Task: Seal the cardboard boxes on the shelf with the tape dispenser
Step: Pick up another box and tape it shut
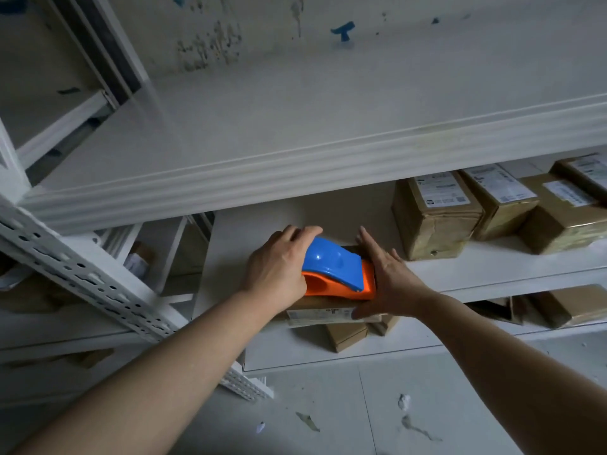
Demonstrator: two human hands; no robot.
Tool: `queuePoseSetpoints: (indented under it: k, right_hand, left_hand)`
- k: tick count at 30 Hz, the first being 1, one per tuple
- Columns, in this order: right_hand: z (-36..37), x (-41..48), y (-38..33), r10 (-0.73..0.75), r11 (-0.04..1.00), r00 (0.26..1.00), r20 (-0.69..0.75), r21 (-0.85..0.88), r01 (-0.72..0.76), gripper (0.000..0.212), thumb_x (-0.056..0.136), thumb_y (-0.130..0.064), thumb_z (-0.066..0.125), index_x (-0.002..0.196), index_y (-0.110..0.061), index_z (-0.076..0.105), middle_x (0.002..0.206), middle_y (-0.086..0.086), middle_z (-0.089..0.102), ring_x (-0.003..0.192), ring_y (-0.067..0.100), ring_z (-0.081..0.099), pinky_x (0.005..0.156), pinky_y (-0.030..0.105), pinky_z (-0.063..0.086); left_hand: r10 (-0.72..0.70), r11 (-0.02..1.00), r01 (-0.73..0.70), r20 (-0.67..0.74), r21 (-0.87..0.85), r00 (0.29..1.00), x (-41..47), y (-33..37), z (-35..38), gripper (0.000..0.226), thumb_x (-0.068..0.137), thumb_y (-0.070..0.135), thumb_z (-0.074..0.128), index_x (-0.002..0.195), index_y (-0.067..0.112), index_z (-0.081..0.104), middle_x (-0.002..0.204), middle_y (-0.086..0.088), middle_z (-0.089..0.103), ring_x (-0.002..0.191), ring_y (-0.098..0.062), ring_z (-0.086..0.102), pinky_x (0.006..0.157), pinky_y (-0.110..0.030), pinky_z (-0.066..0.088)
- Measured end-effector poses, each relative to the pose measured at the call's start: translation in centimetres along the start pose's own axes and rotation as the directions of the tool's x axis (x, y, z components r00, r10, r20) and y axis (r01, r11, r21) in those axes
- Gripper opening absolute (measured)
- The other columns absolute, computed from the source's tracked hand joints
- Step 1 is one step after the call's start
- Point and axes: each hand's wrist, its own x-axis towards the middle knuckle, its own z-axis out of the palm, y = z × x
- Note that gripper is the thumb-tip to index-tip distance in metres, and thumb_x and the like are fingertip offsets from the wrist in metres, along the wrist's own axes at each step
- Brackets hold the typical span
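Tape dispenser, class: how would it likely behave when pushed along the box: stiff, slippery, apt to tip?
Probably stiff: the tape dispenser shows no flex in the grip of the left hand. Its glossy shell may be slippery. Lying low and long on the cardboard box, it seems unlikely to tip.

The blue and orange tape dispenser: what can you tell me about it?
The tape dispenser looks like glossy plastic, a blue curved top over an orange base. It lies on a cardboard box on the shelf. The left hand grips its left side; the right hand lies flat beside its right end.
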Motion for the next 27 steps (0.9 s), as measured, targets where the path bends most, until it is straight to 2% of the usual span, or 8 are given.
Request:
queuePoseSetpoints:
  k: [3, 8, 11, 13, 19, 22, 25, 27]
  right_hand:
    - [0.8, 0.1, -0.3, 0.012, 1.0, 0.998, -0.056, 0.002, -0.012, 0.135, 0.056, -0.045, 0.087, 0.152, -0.026, -0.006, 0.157, -0.003, 0.02, 0.145, 0.018, 0.019, 0.12, 0.044, 0.014]
    - [0.8, 0.5, -1.0, 0.039, 0.979, 0.998, -0.052, -0.2, -0.048, 0.124, 0.064, -0.045, 0.082, 0.152, -0.021, -0.001, 0.159, -0.001, 0.014, 0.148, 0.016, 0.009, 0.117, 0.049, -0.002]
    - [0.6, 0.6, -1.6, 0.065, 0.962, 0.997, -0.034, -0.264, -0.072, 0.125, 0.066, -0.047, 0.081, 0.151, -0.021, -0.006, 0.16, 0.0, 0.01, 0.148, 0.019, 0.008, 0.116, 0.051, -0.005]
    - [0.5, 0.6, -1.9, 0.088, 0.959, 0.996, -0.019, -0.269, -0.09, 0.125, 0.066, -0.046, 0.081, 0.151, -0.023, -0.007, 0.16, 0.0, 0.009, 0.148, 0.021, 0.009, 0.116, 0.052, -0.004]
    - [0.3, 0.7, -2.1, 0.121, 0.951, 0.993, 0.002, -0.288, -0.116, 0.126, 0.065, -0.047, 0.082, 0.15, -0.026, -0.008, 0.159, 0.002, 0.012, 0.147, 0.024, 0.014, 0.116, 0.054, -0.003]
    - [0.3, 0.6, -2.6, 0.125, 0.937, 0.992, 0.015, -0.33, -0.114, 0.125, 0.066, -0.047, 0.081, 0.15, -0.025, -0.008, 0.16, 0.003, 0.01, 0.148, 0.025, 0.012, 0.117, 0.055, -0.002]
    - [0.4, 0.8, -3.6, 0.103, 0.9, 0.993, 0.05, -0.431, -0.072, 0.126, 0.067, -0.049, 0.081, 0.152, -0.024, -0.009, 0.161, 0.001, -0.003, 0.149, 0.026, -0.006, 0.115, 0.059, -0.003]
    - [1.4, 1.0, -4.5, 0.041, 0.871, 0.997, 0.065, -0.492, -0.004, 0.13, 0.065, -0.059, 0.077, 0.151, -0.025, -0.016, 0.16, -0.001, -0.018, 0.145, 0.023, -0.022, 0.115, 0.061, -0.006]
  left_hand:
    - [-0.031, 0.999, 0.031, 0.01, -0.008, 0.999, 0.2, -1.5, -0.1, 0.082, 0.076, 0.003, 0.063, 0.142, 0.039, 0.031, 0.136, 0.006, 0.044, 0.119, -0.021, 0.049, 0.088, -0.04, 0.051]
    - [-0.2, 0.978, 0.203, 0.049, -0.054, 0.979, -0.5, -8.5, -1.0, 0.082, 0.076, 0.007, 0.071, 0.145, 0.031, 0.032, 0.137, -0.002, 0.046, 0.12, -0.027, 0.052, 0.091, -0.041, 0.051]
    - [-0.322, 0.946, 0.323, 0.06, 0.001, 0.945, -2.3, -14.1, -2.1, 0.078, 0.076, 0.009, 0.07, 0.143, 0.028, 0.036, 0.131, -0.009, 0.053, 0.108, -0.032, 0.058, 0.081, -0.044, 0.053]
    - [-0.362, 0.932, 0.363, 0.051, -0.021, 0.931, -3.2, -16.2, -2.6, 0.072, 0.075, 0.007, 0.068, 0.14, 0.026, 0.042, 0.128, -0.011, 0.055, 0.107, -0.036, 0.057, 0.081, -0.045, 0.051]
    - [-0.315, 0.949, 0.314, 0.052, 0.024, 0.948, -3.4, -16.5, -1.9, 0.068, 0.078, 0.007, 0.064, 0.139, 0.025, 0.041, 0.129, -0.008, 0.055, 0.11, -0.035, 0.056, 0.078, -0.042, 0.043]
    - [-0.277, 0.96, 0.272, 0.087, 0.074, 0.957, -3.3, -16.0, -0.9, 0.067, 0.079, 0.009, 0.063, 0.138, 0.027, 0.038, 0.127, -0.006, 0.053, 0.106, -0.033, 0.057, 0.072, -0.041, 0.05]
    - [-0.251, 0.968, 0.248, 0.099, 0.045, 0.963, -3.0, -15.1, 0.1, 0.066, 0.079, 0.007, 0.064, 0.137, 0.025, 0.039, 0.126, -0.007, 0.052, 0.107, -0.032, 0.057, 0.073, -0.041, 0.051]
    - [-0.244, 0.97, 0.241, 0.095, 0.039, 0.965, -2.8, -14.8, 0.3, 0.066, 0.079, 0.007, 0.065, 0.137, 0.024, 0.039, 0.126, -0.008, 0.052, 0.106, -0.032, 0.057, 0.069, -0.039, 0.049]
